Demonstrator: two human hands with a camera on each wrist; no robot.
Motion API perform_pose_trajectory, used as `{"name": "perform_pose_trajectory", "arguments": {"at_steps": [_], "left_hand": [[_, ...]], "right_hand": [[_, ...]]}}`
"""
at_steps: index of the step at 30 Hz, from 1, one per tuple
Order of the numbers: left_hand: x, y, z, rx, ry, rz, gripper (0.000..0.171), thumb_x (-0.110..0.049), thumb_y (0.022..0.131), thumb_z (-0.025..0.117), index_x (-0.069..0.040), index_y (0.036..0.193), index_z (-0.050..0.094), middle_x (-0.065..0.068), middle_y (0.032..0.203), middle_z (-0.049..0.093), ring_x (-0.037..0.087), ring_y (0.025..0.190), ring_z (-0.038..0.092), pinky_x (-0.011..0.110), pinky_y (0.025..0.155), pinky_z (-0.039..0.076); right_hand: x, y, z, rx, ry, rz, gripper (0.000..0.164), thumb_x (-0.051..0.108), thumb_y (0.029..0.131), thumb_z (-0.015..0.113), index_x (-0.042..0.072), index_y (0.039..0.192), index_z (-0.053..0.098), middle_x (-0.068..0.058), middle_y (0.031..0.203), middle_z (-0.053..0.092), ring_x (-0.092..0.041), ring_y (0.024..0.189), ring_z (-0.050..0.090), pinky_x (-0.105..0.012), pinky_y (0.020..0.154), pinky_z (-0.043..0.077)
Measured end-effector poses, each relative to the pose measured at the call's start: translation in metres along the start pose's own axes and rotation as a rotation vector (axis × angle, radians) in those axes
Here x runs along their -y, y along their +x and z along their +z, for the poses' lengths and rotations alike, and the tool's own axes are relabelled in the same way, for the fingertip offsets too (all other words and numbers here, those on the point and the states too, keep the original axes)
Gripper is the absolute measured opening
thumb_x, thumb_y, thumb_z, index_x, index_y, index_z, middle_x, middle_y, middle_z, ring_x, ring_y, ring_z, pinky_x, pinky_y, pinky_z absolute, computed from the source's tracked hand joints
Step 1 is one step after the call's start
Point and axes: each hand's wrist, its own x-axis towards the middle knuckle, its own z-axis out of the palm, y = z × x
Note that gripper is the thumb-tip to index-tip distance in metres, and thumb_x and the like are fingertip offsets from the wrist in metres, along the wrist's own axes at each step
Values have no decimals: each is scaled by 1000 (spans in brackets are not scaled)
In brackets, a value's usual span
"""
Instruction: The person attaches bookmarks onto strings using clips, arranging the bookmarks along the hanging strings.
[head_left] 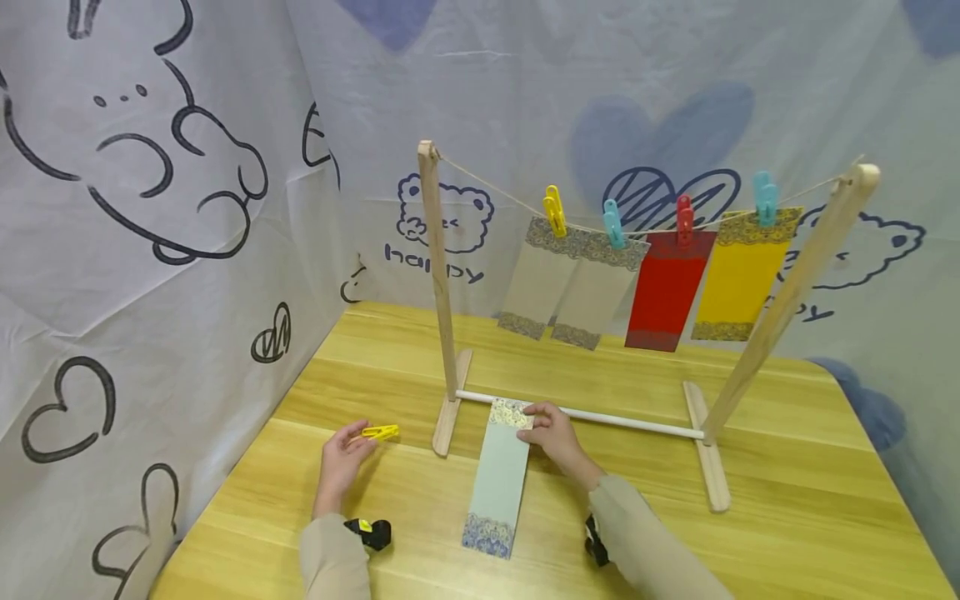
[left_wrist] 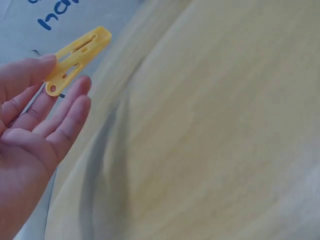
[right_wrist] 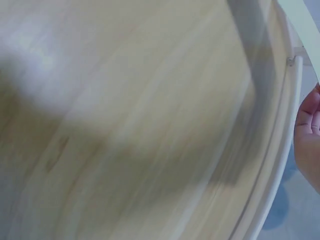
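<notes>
My left hand point(head_left: 347, 457) pinches a yellow clothespin point(head_left: 381, 432) by its handle end, above the left part of the table. The left wrist view shows that clothespin point(left_wrist: 80, 55) between thumb and index finger, with the other fingers extended. With my right hand point(head_left: 557, 440) I hold a pale paper card point(head_left: 498, 475) by its upper right edge; it has a patterned band at each end. In the right wrist view, only part of the right hand point(right_wrist: 310, 142) and a strip of the card point(right_wrist: 304, 30) appear at the right edge.
A wooden stand with a left post point(head_left: 437, 267), a right post point(head_left: 787, 308) and a white bottom rod point(head_left: 630, 422) stands on the table point(head_left: 360, 358). From its string hang two beige cards point(head_left: 536, 279), a red card point(head_left: 667, 292) and a yellow card point(head_left: 738, 279), clipped with several clothespins.
</notes>
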Motion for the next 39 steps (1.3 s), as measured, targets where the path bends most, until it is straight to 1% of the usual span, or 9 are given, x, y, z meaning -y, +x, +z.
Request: {"name": "perform_pose_trajectory", "arguments": {"at_steps": [3,6,11,14,18,24,30,35,39], "left_hand": [[-4,0,2,5,-47,3,42,5,85,55,10,125,42,24,126,43,2,86,52,14,75,45],[-10,0,5,4,-71,22,42,8,85,53,10,125,41,25,126,42,3,89,50,13,77,44],[-20,0,10,14,-117,26,42,8,84,55,11,123,42,24,124,43,8,92,49,14,77,44],[-22,2,13,14,-145,42,40,7,82,58,11,120,46,19,118,48,7,89,52,16,76,45],[-23,4,18,23,-184,103,39,9,79,60,15,115,48,13,107,56,7,85,56,17,74,48],[-33,3,22,49,-184,109,41,11,79,59,17,116,45,18,104,55,5,83,56,18,72,48],[-44,5,25,64,-170,123,41,9,79,61,16,116,46,12,95,58,6,80,56,19,71,49],[-56,8,28,59,-177,122,41,9,79,61,14,118,47,12,97,57,6,82,55,17,73,48],[-64,10,31,62,-171,143,40,8,79,62,14,116,48,13,96,58,7,82,55,17,72,48]], "right_hand": [[5,0,1,-24,40,8,32,-14,73,64,-12,103,53,-3,64,53,-10,55,51,-29,56,48],[9,-1,1,-33,80,20,32,-15,74,63,-12,104,54,-3,65,51,-10,56,51,-32,57,49],[20,-2,0,-39,121,5,33,-15,74,62,-12,106,53,-4,68,49,-11,56,49,-27,55,48],[25,-1,-1,-45,135,-6,34,-15,74,62,-13,106,53,-4,69,52,-11,57,51,-24,54,47],[31,-1,-2,-34,149,-19,33,-14,75,62,-13,107,52,-4,70,53,-10,58,52,-26,55,48],[42,-1,-1,-16,147,-61,30,-13,76,62,-13,104,53,-8,74,56,-10,59,53,-23,55,47],[54,2,-1,-25,135,-112,26,-12,75,63,-13,100,55,-9,78,58,-10,62,53,-21,56,48],[64,5,-2,-39,139,-137,26,-12,75,63,-13,100,56,-6,78,57,-10,64,53,-21,57,49],[69,5,-2,-50,139,-160,26,-11,74,64,-12,99,56,-7,80,59,-10,65,54,-21,58,49]]}}
